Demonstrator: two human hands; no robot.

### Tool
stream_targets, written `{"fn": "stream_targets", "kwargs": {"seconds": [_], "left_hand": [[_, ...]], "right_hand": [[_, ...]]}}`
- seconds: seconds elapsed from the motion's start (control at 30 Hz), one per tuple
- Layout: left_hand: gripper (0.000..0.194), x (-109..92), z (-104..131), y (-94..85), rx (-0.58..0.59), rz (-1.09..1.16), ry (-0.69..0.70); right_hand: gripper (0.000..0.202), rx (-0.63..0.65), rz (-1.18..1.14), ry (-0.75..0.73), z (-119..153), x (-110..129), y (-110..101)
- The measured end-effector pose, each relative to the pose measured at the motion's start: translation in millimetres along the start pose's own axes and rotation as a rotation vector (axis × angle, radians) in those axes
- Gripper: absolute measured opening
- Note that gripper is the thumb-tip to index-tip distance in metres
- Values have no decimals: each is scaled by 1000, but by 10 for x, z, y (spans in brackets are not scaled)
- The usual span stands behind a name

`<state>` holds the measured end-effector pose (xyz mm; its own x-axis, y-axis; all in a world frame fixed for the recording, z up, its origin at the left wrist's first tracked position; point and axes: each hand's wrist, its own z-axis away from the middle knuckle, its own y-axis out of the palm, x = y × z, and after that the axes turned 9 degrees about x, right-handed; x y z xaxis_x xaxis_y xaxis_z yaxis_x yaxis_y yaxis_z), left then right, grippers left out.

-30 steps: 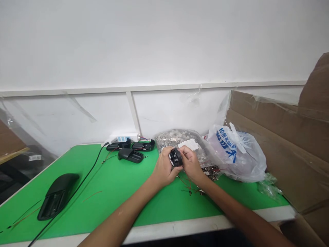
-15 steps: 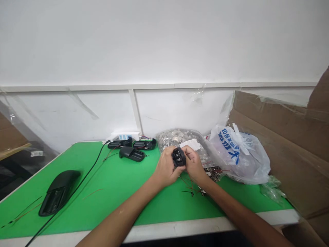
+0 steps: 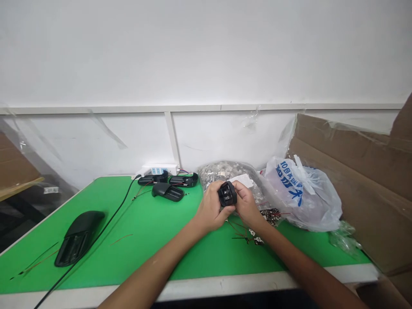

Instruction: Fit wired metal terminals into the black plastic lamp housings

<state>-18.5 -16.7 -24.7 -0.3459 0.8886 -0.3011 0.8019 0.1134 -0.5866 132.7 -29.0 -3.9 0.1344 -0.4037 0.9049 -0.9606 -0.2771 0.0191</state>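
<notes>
A black plastic part [image 3: 228,194] with a hollow end facing the camera is held between both hands, above the green table mat. My left hand [image 3: 210,208] wraps its left side, thumb underneath. On the other side, the fingers of my right hand [image 3: 247,206] are closed on the same part. Small circuit boards with thin wires [image 3: 254,237] lie below the hands, and more boards [image 3: 271,215] are beside my right wrist. Behind the hands rests a clear bag of small metallic pieces [image 3: 222,169] with a white label.
Several black housings [image 3: 168,192] lie by a white power strip [image 3: 159,169] at the back. A larger black housing [image 3: 79,238] and a black cable [image 3: 112,214] are at left. A white plastic bag [image 3: 305,197] and cardboard [image 3: 354,171] stand at right.
The black part has turned slightly in my hands, and its hollow end shows more fully. The whole view has shifted a little, so things appear slightly further right.
</notes>
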Motion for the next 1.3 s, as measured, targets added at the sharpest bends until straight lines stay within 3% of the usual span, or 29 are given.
{"fn": "stream_targets", "kwargs": {"seconds": [0.57,0.8,1.3], "left_hand": [[68,55,-19,-53,-18,5,117],[69,116,-28,-77,7,-52,188],[68,74,14,-35,45,-16,88]], "right_hand": [[44,50,-45,-4,35,2,-25],[48,-1,-53,6,53,-23,-4],[48,-57,3,-22,65,-19,31]]}}
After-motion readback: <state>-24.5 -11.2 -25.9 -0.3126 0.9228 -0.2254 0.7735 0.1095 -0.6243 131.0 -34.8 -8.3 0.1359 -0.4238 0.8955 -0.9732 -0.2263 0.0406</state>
